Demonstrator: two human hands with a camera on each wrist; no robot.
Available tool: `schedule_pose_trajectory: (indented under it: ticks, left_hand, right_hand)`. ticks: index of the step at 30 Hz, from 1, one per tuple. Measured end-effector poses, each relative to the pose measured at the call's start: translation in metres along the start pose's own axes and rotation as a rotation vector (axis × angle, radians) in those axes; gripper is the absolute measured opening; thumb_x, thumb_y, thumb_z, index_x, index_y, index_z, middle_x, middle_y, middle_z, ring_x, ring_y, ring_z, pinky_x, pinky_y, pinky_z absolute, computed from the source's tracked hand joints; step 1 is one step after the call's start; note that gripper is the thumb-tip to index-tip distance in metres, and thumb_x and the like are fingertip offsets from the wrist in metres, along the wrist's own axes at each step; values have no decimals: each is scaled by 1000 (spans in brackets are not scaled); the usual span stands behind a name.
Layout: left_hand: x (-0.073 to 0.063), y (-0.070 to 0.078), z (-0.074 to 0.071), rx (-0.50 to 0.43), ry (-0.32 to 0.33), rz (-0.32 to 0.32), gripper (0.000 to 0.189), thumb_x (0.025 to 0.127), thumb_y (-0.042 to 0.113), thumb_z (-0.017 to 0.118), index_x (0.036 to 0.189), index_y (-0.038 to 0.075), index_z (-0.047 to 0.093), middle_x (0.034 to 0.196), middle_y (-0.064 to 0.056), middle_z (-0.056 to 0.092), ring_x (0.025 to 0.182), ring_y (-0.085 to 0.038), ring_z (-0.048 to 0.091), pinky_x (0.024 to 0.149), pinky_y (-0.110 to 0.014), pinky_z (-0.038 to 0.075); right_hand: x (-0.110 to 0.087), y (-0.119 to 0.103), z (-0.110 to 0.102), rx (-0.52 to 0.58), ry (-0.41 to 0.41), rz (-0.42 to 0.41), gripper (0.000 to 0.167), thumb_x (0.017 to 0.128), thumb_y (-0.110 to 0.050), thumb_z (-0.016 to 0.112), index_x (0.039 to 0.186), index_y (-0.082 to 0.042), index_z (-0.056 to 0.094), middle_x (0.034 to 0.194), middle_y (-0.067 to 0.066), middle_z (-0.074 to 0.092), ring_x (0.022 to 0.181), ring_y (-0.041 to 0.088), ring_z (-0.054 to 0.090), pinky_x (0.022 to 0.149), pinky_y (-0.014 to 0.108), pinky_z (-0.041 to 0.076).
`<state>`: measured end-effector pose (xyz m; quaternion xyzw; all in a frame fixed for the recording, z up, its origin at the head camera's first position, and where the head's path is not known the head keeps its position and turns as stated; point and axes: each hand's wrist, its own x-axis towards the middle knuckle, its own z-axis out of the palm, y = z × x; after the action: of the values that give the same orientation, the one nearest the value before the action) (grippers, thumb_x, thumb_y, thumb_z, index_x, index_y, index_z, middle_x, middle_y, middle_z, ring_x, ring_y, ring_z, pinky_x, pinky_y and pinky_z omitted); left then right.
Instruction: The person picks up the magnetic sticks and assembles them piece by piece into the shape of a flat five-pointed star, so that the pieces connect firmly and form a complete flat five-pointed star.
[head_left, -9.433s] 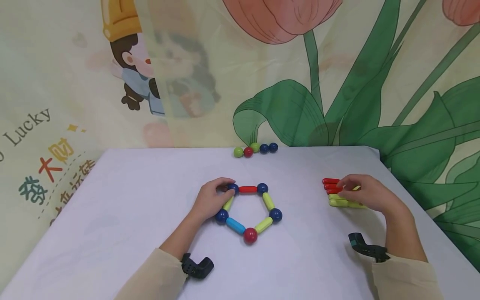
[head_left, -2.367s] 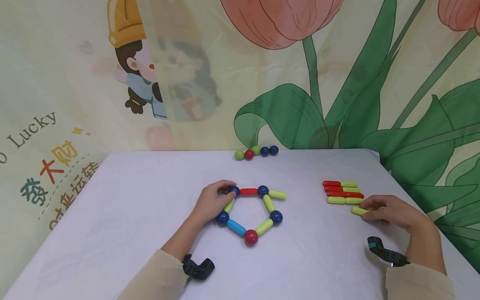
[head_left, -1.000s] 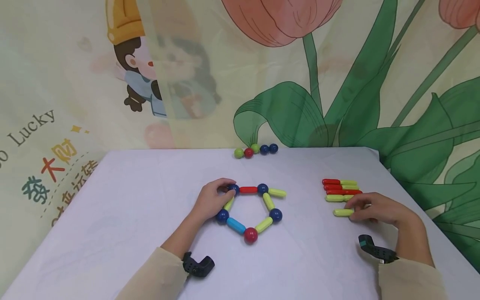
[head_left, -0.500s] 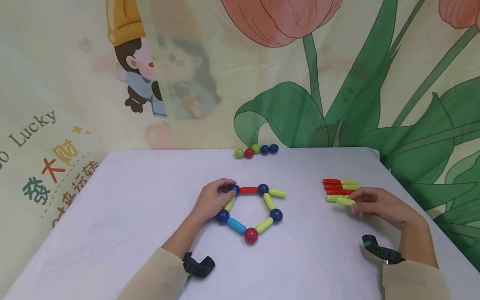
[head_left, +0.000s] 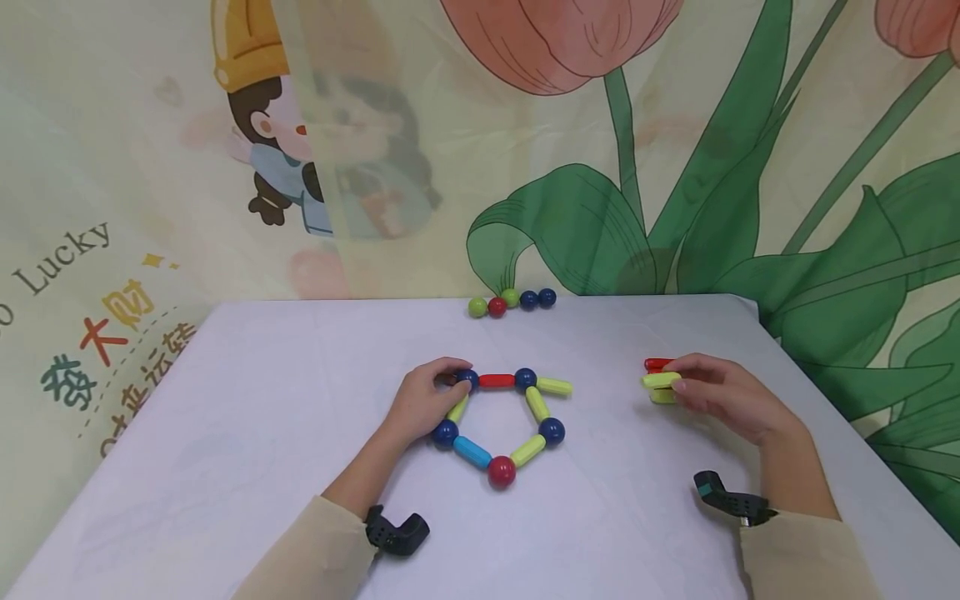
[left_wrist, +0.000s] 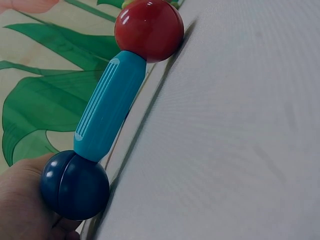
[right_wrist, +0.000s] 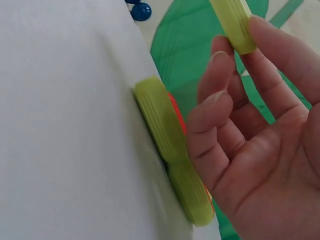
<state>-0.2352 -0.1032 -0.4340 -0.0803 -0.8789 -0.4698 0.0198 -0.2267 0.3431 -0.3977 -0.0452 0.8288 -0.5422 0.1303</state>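
Across the white tabletop [head_left: 262, 433], the five-sided ring [head_left: 472, 451] lies well to the left of the right hand [head_left: 731, 400]; the left hand [head_left: 427, 398] (the nearer one) grips its far-left blue ball [head_left: 468, 380]. Raised in the right hand's pinch, the yellow-green rod [head_left: 660, 381] runs crosswise, free end ringward.
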Motion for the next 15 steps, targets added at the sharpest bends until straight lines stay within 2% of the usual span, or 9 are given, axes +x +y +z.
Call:
schedule_pose_trajectory:
  ticks: [7,12,15]
  left_hand:
    - [0,-1,0,4,-2,-7,31,97,22,71,128,18,72,121,-4,73,111,-23,63,103,-47,51]
    - [0,-1,0,4,-1,-5,31,97,23,71,128,19,72,121,-4,73,111,-24,63,104,-47,50]
    - [1,-1,1,4,3,-3,31,97,23,71,128,18,72,120,-4,73,111,-23,63,103,-47,51]
  right_hand:
    - [13,-4,18,127,-34,-32,23,102,-17,64,125,-15,69,115,-10,66,96,13,65,82,25,59]
    - [20,-11,32,168,-41,0,23,101,-17,66,124,-16,70,110,-7,65,90,14,62,78,26,57]
    - [25,-16,41,165,-40,31,31,100,-20,68,129,-10,67,111,-6,64,91,14,61,79,26,58]
